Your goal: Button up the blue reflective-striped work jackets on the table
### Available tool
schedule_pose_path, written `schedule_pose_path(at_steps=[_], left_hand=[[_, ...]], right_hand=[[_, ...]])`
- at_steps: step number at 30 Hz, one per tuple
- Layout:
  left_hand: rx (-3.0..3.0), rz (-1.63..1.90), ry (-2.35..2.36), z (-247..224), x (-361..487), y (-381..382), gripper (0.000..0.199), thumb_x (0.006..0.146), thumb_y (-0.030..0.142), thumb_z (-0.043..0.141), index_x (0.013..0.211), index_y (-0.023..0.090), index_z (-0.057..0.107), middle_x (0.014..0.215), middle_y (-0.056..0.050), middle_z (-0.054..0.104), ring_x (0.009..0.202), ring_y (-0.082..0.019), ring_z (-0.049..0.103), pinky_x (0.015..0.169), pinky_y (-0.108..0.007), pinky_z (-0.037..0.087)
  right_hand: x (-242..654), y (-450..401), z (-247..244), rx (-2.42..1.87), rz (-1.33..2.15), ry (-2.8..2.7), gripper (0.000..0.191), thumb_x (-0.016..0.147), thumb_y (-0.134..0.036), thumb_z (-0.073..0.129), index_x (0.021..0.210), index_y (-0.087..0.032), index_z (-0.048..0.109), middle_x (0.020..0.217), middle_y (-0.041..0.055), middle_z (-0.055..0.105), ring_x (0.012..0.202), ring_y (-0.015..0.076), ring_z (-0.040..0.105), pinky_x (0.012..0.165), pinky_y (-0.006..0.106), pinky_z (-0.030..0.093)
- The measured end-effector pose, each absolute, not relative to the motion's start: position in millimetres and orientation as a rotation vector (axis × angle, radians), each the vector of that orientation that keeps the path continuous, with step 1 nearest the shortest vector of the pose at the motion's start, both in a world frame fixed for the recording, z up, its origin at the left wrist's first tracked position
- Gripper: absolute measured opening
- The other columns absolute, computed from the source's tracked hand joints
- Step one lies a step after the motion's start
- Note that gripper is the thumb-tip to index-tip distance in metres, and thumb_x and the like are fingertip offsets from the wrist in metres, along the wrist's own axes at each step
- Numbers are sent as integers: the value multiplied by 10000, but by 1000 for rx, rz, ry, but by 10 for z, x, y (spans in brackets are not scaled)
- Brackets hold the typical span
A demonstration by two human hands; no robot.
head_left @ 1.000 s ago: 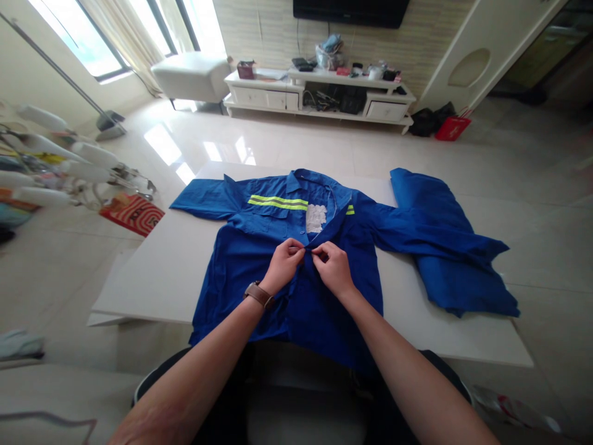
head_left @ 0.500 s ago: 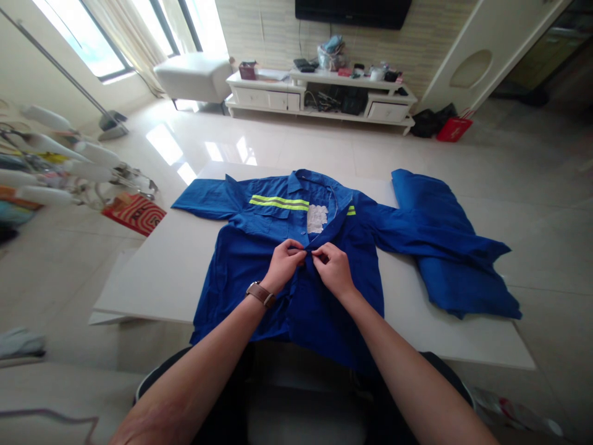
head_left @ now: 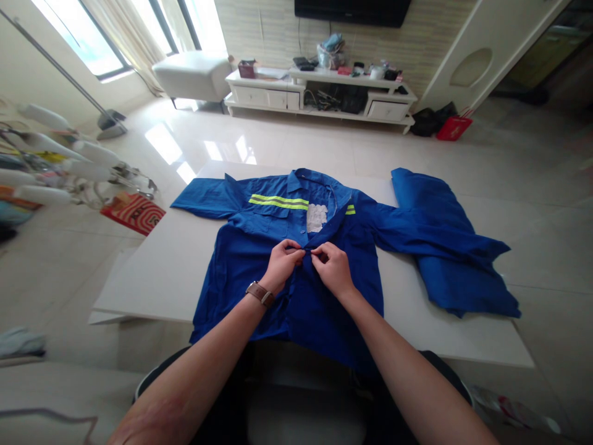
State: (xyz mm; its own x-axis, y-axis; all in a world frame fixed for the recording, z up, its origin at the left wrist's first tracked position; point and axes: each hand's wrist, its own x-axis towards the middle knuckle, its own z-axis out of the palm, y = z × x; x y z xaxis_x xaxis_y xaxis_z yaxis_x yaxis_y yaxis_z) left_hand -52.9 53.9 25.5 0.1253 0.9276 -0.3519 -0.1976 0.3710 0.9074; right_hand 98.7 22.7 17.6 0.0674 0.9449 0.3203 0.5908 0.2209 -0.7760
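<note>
Barely anything has moved since the earlier frame: the left hand [head_left: 281, 266] and right hand [head_left: 332, 269] remain close together at the front of the blue shirt [head_left: 306, 303], which lies spread on the white table [head_left: 152, 278]. Each hand's grip is narrow, pinching the shirt's front. A blue bundle [head_left: 456, 281] lies beside the shirt, partly under one sleeve [head_left: 430, 233].

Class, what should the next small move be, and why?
Perhaps draw the blue long-sleeved cloth jacket closer together at its front: the left hand and right hand both pinch it there, while above them it gapes, showing a ragged-edged white patch inside.
</note>
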Motion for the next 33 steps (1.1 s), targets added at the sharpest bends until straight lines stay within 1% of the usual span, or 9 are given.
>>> schedule_pose_path(at_steps=[4, 10, 13, 16, 19, 21, 24, 29, 33], left_hand=[[807, 957, 1162, 260, -539, 541, 375, 584, 266, 839, 831, 186, 569, 594, 41, 623, 537, -93, 558, 568, -212, 438], [908, 921, 1154, 298, -564, 542, 386, 625, 314, 842, 943, 148, 698, 601, 12, 649, 550, -103, 558, 565, -221, 433], [896, 910, 1173, 292, -569, 553, 379, 627, 326, 847, 929, 127, 734, 646, -15, 678, 564, -103, 568, 579, -229, 452], [879, 910, 1191, 279, -571, 569, 339, 635, 341, 841, 884, 129, 752, 672, -19, 680, 575, -106, 588, 588, -233, 470], [860, 902, 1184, 276, -572, 576, 328, 679, 412, 815, 836, 131, 750, 700, -20, 674, 567, -101, 594, 573, -231, 468], [876, 898, 1191, 278, -569, 571, 353, 673, 440, 836, 806, 127, 741, 694, -19, 668, 560, -95, 581, 564, -226, 458], [886, 915, 1208, 275, -561, 556, 370, 629, 426, 883, 787, 127, 732, 676, -22, 669, 572, -100, 582, 573, -227, 464], [824, 950, 1211, 243, -551, 551, 367, 597, 386, 909, 772, 152, 686, 643, -12, 665, 569, -114, 595, 570, -239, 488], [764, 947, 1218, 218, -546, 555, 385, 579, 340, 912, 788, 166, 639, 607, 12, 638, 542, -105, 588, 554, -230, 491]], right_hand=[[991, 228, 182, -1486, 526, -1620, 120, 846, -153, 621, 789, -220, 703, 765, 7, 667, 678, 163, 612, 651, 279, 444], [986, 230, 164, -1478, 545, -1604, 119, 836, -151, 622, 775, -217, 700, 756, 6, 662, 670, 159, 609, 644, 277, 443], [989, 233, 155, -1465, 554, -1608, 120, 835, -145, 621, 775, -210, 701, 751, 4, 657, 665, 155, 606, 640, 274, 436], [993, 235, 152, -1463, 551, -1612, 119, 834, -146, 623, 774, -208, 704, 745, 2, 654, 660, 154, 603, 639, 274, 434], [989, 233, 151, -1464, 552, -1613, 118, 832, -147, 625, 767, -209, 702, 743, 2, 657, 658, 154, 604, 639, 274, 435], [983, 231, 151, -1464, 554, -1619, 121, 830, -144, 624, 762, -210, 698, 748, 4, 661, 660, 155, 605, 641, 274, 438], [976, 226, 152, -1464, 558, -1631, 127, 830, -136, 617, 775, -213, 702, 766, 7, 672, 668, 158, 611, 647, 274, 445], [980, 211, 146, -1473, 536, -1666, 133, 842, -132, 612, 799, -217, 706, 785, 9, 675, 687, 161, 621, 655, 273, 446], [978, 197, 144, -1502, 507, -1730, 154, 848, -113, 600, 807, -226, 697, 830, 15, 686, 718, 165, 627, 682, 276, 456]])
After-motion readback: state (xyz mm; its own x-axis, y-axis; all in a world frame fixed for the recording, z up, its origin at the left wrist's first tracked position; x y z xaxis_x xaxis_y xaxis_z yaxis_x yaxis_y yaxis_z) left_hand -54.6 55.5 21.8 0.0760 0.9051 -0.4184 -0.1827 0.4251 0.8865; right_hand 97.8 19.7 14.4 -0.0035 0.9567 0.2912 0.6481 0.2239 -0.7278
